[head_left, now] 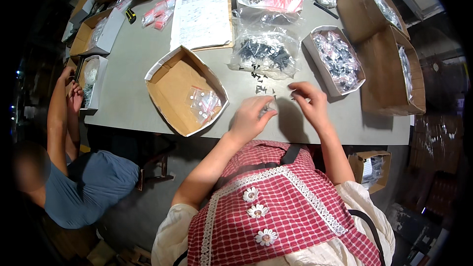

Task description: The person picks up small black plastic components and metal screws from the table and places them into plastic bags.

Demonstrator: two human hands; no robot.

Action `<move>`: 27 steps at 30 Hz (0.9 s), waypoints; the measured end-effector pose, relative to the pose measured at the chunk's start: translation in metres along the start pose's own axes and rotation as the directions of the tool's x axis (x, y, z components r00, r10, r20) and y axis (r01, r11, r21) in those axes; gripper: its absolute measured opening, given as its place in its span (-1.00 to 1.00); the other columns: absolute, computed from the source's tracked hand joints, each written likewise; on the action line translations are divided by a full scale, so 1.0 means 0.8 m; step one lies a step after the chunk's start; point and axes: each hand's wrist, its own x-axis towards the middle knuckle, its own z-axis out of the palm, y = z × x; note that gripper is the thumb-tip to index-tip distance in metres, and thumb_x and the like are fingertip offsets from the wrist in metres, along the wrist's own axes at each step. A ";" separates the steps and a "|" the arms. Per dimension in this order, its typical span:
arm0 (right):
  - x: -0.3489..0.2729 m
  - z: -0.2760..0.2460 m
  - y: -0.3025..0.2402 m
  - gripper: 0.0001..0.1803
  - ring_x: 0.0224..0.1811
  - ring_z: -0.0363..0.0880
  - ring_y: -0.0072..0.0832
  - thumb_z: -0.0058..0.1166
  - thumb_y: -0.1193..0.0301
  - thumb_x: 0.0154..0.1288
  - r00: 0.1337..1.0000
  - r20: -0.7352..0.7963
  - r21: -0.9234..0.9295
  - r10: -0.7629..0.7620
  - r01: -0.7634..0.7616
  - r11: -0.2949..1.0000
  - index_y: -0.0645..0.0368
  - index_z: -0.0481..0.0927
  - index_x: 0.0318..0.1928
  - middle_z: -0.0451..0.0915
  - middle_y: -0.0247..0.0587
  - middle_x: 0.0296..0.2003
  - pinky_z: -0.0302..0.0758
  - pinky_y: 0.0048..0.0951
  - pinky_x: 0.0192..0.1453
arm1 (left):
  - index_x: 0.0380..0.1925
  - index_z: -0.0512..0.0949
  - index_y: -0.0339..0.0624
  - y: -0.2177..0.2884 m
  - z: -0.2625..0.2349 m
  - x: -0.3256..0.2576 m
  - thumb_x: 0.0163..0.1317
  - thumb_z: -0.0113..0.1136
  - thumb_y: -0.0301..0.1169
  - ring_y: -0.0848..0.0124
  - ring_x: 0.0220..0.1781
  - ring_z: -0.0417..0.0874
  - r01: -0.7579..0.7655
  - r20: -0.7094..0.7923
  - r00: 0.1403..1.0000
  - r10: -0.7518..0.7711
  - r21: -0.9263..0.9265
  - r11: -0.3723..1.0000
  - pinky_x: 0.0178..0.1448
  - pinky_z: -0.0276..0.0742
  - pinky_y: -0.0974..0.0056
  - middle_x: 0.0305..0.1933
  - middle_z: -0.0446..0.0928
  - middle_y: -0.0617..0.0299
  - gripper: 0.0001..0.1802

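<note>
My left hand (252, 116) is closed around a small clear plastic bag (269, 108) just above the grey table's near edge (123, 103). My right hand (309, 102) hovers beside it with fingers pinched together at the bag's mouth; whether it holds a part I cannot tell. A few small black parts (259, 84) lie scattered on the table just beyond my hands. Behind them sits a large clear bag of black parts (263, 54).
An open cardboard box (172, 81) to my left holds small filled bags (204, 104). A box of packed bags (336, 59) stands at the right, brown cartons (391, 76) beyond it. Paper sheets (202, 19) lie at the back. Another person (74, 177) works at the left.
</note>
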 end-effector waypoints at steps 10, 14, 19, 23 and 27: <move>-0.021 0.017 0.048 -0.85 -0.22 0.64 -0.04 0.14 0.41 0.21 0.988 0.151 -0.585 -0.029 0.113 0.803 0.23 0.59 -0.27 0.64 -0.03 -0.29 0.56 -0.13 -0.14 | -0.06 0.64 -0.22 -0.008 0.009 -0.001 0.14 0.45 -0.38 0.11 -0.06 0.67 0.018 0.022 1.000 -0.018 0.005 1.000 0.01 0.57 0.15 -0.10 0.68 0.05 -0.64; -0.008 0.034 0.022 -0.80 -0.31 0.64 -0.01 0.13 0.35 0.21 0.995 0.084 -0.357 0.053 -0.019 0.934 0.26 0.60 -0.35 0.63 0.02 -0.38 0.57 -0.09 -0.16 | -0.06 0.64 -0.22 -0.010 0.010 -0.008 0.14 0.45 -0.39 0.11 -0.06 0.68 0.082 0.004 0.997 -0.082 0.032 0.996 0.02 0.58 0.16 -0.10 0.68 0.06 -0.64; 0.003 0.071 0.030 -0.77 -0.29 0.65 -0.01 0.15 0.31 0.20 0.997 0.073 -0.505 -0.012 0.047 0.862 0.26 0.62 -0.33 0.65 0.02 -0.35 0.56 -0.08 -0.18 | -0.05 0.64 -0.22 -0.009 0.006 -0.008 0.14 0.44 -0.39 0.13 -0.06 0.67 0.054 -0.014 0.998 -0.053 0.069 0.996 0.00 0.58 0.16 -0.09 0.68 0.08 -0.64; 0.003 0.058 0.033 -0.80 -0.36 0.64 -0.06 0.17 0.36 0.23 0.976 0.212 -0.311 -0.043 0.109 0.944 0.27 0.61 -0.30 0.63 0.02 -0.38 0.55 -0.15 -0.27 | -0.05 0.63 -0.21 -0.010 -0.001 -0.015 0.14 0.44 -0.40 0.11 -0.07 0.66 0.024 -0.020 1.000 -0.023 0.099 0.995 -0.01 0.57 0.14 -0.09 0.67 0.07 -0.63; -0.011 0.035 -0.013 -0.87 -0.46 0.56 -0.53 0.29 0.46 0.20 0.984 0.150 0.050 -0.099 0.093 0.994 0.23 0.64 -0.27 0.59 -0.25 -0.44 0.48 -0.49 -0.40 | -0.03 0.62 -0.21 -0.010 -0.007 -0.017 0.12 0.42 -0.44 0.08 -0.09 0.65 -0.044 -0.038 0.998 0.048 0.094 0.995 -0.02 0.56 0.13 -0.11 0.66 0.05 -0.62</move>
